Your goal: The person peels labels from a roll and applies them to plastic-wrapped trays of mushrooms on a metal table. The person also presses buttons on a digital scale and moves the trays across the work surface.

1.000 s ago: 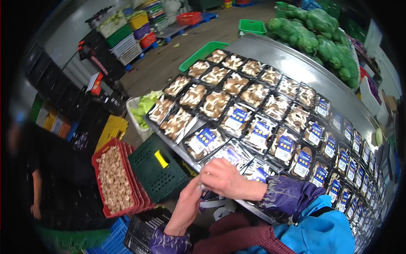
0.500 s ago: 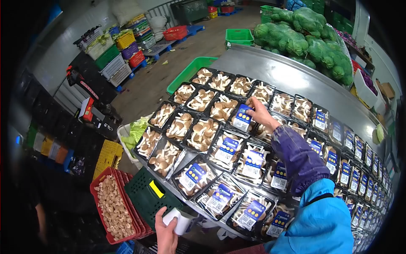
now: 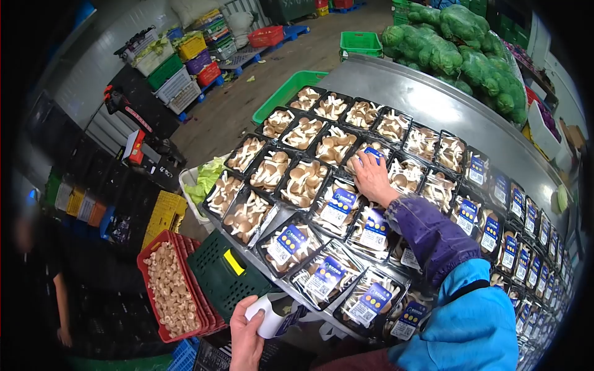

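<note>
R hand (image 3: 371,176): I've pulled it back a bit, flat on blue label (image 3: 373,152), pressing onto mushroom tray (image 3: 365,162).
L hand (image 3: 246,337): grip closed round label roll (image 3: 267,315).
Change: sticker's down now.

Concrete floor (image 3: 247,105); steel table (image 3: 433,105); stacked crates (image 3: 179,68) along wall; bagged cabbages (image 3: 458,43) behind.

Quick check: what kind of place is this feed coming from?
Probably a produce packing room: wrapped mushroom trays cover a steel table, stacked crates line the wall, and bagged cabbages are piled behind.
</note>
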Action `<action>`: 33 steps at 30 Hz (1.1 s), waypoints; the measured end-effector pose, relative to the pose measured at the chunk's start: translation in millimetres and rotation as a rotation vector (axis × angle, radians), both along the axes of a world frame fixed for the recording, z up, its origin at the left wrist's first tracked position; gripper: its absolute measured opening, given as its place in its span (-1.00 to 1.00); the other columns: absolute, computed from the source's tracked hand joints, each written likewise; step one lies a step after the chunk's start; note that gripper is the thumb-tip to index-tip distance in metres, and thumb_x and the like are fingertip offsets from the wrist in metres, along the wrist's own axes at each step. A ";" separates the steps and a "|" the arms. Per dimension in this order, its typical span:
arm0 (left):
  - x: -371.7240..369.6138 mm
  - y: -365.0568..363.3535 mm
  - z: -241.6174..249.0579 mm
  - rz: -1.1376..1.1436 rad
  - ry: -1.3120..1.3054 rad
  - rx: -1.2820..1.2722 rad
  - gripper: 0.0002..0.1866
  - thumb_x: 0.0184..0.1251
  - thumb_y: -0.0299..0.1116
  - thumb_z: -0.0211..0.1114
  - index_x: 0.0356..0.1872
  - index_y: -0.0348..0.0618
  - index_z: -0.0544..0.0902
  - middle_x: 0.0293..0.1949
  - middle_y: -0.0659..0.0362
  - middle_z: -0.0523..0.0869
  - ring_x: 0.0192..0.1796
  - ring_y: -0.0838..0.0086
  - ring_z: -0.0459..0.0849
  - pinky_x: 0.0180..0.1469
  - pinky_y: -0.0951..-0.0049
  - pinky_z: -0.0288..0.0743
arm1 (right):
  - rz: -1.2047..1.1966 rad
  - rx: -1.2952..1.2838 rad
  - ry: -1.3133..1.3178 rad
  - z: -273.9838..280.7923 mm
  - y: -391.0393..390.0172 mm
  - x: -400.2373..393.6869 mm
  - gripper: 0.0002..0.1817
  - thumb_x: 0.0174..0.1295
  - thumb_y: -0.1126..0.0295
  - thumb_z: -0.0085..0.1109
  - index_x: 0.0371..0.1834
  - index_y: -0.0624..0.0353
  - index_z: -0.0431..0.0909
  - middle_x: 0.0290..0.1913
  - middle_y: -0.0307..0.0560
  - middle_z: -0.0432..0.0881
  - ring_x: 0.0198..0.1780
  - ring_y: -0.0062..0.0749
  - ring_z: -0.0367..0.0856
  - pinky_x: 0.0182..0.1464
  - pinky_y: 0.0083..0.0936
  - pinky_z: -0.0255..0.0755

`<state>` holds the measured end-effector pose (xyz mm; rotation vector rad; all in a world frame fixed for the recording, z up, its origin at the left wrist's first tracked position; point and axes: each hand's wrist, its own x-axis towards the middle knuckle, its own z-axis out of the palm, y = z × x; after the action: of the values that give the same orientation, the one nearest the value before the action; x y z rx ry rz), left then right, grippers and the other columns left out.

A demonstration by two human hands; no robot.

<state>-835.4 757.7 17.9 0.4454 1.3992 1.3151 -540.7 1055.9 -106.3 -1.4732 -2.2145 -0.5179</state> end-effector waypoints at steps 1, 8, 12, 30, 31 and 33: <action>0.4 -1.5 2.5 -0.010 -0.005 0.008 -0.67 0.20 -0.68 0.07 0.01 -0.26 0.42 -0.16 0.03 0.60 -0.15 0.38 0.62 -0.08 0.38 0.55 | 0.065 -0.074 0.113 15.4 -13.5 -8.6 -0.68 -0.01 0.32 0.11 -0.15 0.12 0.43 -0.07 -0.03 0.44 -0.02 -0.24 0.43 -0.06 -0.16 0.31; 9.7 -2.1 29.6 -0.113 0.026 0.090 -0.64 0.18 -0.65 0.13 0.03 -0.24 0.43 -0.17 0.08 0.59 -0.17 0.44 0.61 -0.08 0.45 0.52 | 0.391 -0.267 0.091 -6.4 -75.7 -67.8 -0.90 0.03 0.37 0.03 -0.38 0.10 0.46 -0.48 -0.12 0.57 -0.43 -0.20 0.57 -0.43 -0.27 0.39; 5.6 8.1 45.4 -0.140 0.086 0.190 -0.65 0.19 -0.61 0.15 0.03 -0.25 0.43 -0.14 0.10 0.59 -0.12 0.44 0.60 -0.03 0.46 0.49 | 0.815 -0.741 0.701 91.8 -141.7 -89.1 -0.64 0.10 0.22 0.16 -0.10 0.20 0.47 -0.28 0.00 0.63 -0.14 -0.13 0.60 -0.03 -0.34 0.42; 39.0 -1.2 41.9 -0.425 0.056 0.109 -0.67 0.39 -0.45 -0.02 0.13 -0.34 0.42 -0.01 0.16 0.55 -0.01 0.55 0.53 0.07 0.54 0.37 | 0.778 -0.152 0.554 138.0 -231.3 -108.2 -0.72 -0.15 0.33 0.22 -0.33 0.09 0.46 -0.28 -0.20 0.46 -0.19 -0.31 0.45 -0.20 -0.47 0.32; 40.4 0.0 38.4 -0.441 0.013 0.102 -0.66 0.40 -0.41 -0.02 0.13 -0.33 0.41 -0.02 0.17 0.55 -0.01 0.55 0.53 0.06 0.55 0.37 | 0.821 -0.136 0.546 131.3 -228.5 -106.3 -0.78 -0.10 0.33 0.16 -0.37 0.10 0.44 -0.32 -0.20 0.43 -0.23 -0.33 0.44 -0.21 -0.46 0.29; 43.6 1.0 32.6 -0.438 -0.076 0.081 -0.61 0.39 -0.31 0.04 0.14 -0.34 0.39 -0.03 0.16 0.57 -0.01 0.51 0.54 0.05 0.53 0.40 | 0.843 -0.242 0.579 126.6 -229.0 -94.0 -0.76 -0.07 0.32 0.21 -0.36 0.13 0.40 -0.35 -0.19 0.43 -0.25 -0.30 0.44 -0.22 -0.44 0.31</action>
<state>-791.8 758.7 50.5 0.7047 1.1092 1.0195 -634.6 826.9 20.3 -0.5380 -2.1724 0.4098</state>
